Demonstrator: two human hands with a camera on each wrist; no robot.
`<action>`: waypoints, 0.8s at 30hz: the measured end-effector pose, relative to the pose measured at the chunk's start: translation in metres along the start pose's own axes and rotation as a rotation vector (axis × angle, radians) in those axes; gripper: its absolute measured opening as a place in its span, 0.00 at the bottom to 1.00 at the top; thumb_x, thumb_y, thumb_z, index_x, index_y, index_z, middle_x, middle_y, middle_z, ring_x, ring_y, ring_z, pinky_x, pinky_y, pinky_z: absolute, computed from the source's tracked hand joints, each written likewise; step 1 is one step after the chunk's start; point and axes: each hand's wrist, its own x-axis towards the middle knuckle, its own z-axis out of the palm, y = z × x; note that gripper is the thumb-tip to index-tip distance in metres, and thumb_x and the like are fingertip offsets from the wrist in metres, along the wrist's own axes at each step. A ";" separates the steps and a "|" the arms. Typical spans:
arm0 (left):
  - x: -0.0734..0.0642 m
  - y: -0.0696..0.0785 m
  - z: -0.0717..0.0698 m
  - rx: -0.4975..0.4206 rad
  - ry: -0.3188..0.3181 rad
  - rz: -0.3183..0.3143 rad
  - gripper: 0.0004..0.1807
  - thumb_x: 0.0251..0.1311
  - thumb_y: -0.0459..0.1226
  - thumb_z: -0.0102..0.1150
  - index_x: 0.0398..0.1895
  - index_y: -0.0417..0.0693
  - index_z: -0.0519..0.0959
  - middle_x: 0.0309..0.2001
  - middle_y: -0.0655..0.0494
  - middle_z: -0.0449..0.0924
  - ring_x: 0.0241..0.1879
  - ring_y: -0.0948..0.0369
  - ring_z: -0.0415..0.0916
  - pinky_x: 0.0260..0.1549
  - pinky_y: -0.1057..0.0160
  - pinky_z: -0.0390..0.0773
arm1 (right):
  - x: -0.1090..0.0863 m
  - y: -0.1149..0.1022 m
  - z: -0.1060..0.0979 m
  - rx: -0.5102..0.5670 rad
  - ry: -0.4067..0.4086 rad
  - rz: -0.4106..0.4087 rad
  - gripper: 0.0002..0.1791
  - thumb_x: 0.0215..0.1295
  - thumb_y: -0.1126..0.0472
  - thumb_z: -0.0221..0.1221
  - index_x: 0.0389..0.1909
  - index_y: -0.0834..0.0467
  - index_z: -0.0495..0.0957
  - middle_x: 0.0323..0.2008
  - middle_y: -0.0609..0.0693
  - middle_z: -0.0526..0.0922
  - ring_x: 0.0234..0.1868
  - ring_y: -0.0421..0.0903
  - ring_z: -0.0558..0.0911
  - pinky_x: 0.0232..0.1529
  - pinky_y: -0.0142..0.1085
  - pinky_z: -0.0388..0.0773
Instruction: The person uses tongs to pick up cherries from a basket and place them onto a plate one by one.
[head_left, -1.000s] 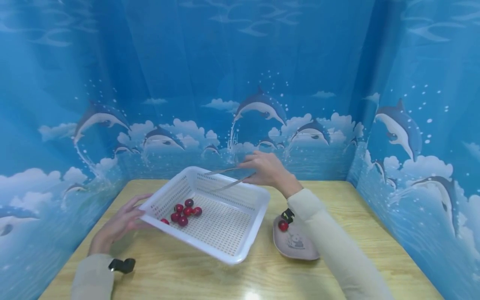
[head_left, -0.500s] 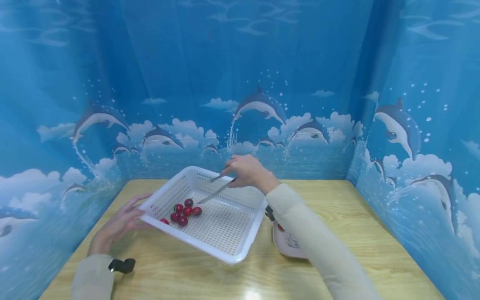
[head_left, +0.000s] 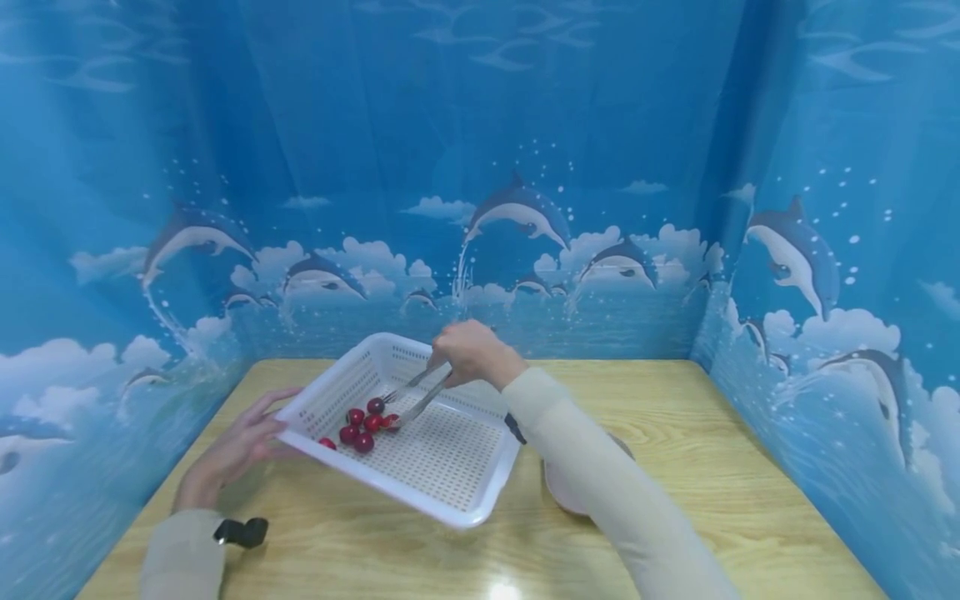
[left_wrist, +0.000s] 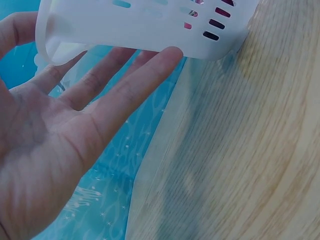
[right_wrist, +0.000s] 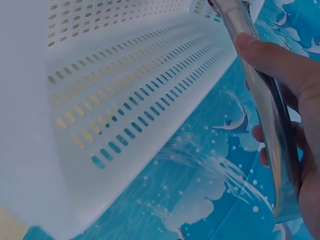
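A white perforated plastic basket (head_left: 480, 500) is tilted above the table, with several dark red cherries (head_left: 363, 442) gathered at its left end. My left hand (head_left: 240, 446) holds its left end. In the left wrist view, the thumb is at the basket's rim and the fingers (left_wrist: 145, 82) reach beneath it. My right hand (head_left: 472, 354) grips metal tongs (head_left: 423, 398) over the basket. The tong tips are spread around or beside the right-hand cherries; whether they touch one cannot be told. The tongs' handle (right_wrist: 270, 115) lies between thumb and fingers in the right wrist view.
On the wooden table (head_left: 675, 425), right of the basket, sits a pinkish plate (head_left: 558, 487), mostly covered by my right sleeve (head_left: 600, 475). Blue curtains (head_left: 420, 167) with dolphins enclose the back and sides. Each wrist carries a black strap device (head_left: 242, 532).
My right hand has moved left and down, bringing the tongs from the basket's far rim to the cherries. My sleeve now covers more of the plate and its cherry. The left hand stays put.
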 end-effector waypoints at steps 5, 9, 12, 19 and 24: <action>-0.001 0.000 0.000 0.007 0.006 0.002 0.30 0.80 0.31 0.38 0.82 0.47 0.50 0.66 0.70 0.70 0.60 0.66 0.79 0.55 0.51 0.87 | 0.010 -0.010 0.000 -0.046 -0.044 -0.022 0.20 0.57 0.46 0.75 0.52 0.39 0.88 0.50 0.39 0.90 0.48 0.39 0.87 0.51 0.33 0.87; -0.001 0.000 -0.001 0.018 0.013 -0.003 0.30 0.80 0.31 0.38 0.82 0.46 0.50 0.66 0.70 0.69 0.60 0.67 0.79 0.55 0.51 0.87 | 0.015 -0.017 0.000 -0.073 -0.070 -0.035 0.20 0.58 0.45 0.74 0.52 0.38 0.87 0.51 0.40 0.90 0.48 0.39 0.88 0.49 0.33 0.88; 0.000 0.000 -0.001 0.022 0.018 -0.012 0.31 0.80 0.31 0.39 0.82 0.47 0.50 0.66 0.70 0.69 0.60 0.67 0.79 0.55 0.51 0.87 | 0.016 -0.020 0.000 -0.092 -0.077 -0.031 0.20 0.58 0.44 0.74 0.52 0.37 0.87 0.51 0.39 0.90 0.47 0.39 0.88 0.48 0.33 0.88; 0.000 -0.001 -0.001 -0.042 -0.022 0.023 0.30 0.79 0.29 0.37 0.81 0.49 0.53 0.66 0.68 0.71 0.61 0.64 0.79 0.56 0.52 0.87 | 0.018 -0.022 0.004 -0.086 -0.109 -0.017 0.20 0.59 0.45 0.73 0.54 0.38 0.86 0.51 0.39 0.90 0.47 0.39 0.87 0.47 0.33 0.87; 0.001 -0.002 -0.002 -0.069 -0.039 0.044 0.29 0.79 0.28 0.36 0.80 0.50 0.56 0.67 0.67 0.71 0.61 0.63 0.80 0.56 0.52 0.87 | 0.017 -0.021 0.003 -0.092 -0.116 -0.018 0.20 0.59 0.45 0.73 0.53 0.38 0.87 0.50 0.39 0.90 0.46 0.39 0.88 0.45 0.32 0.87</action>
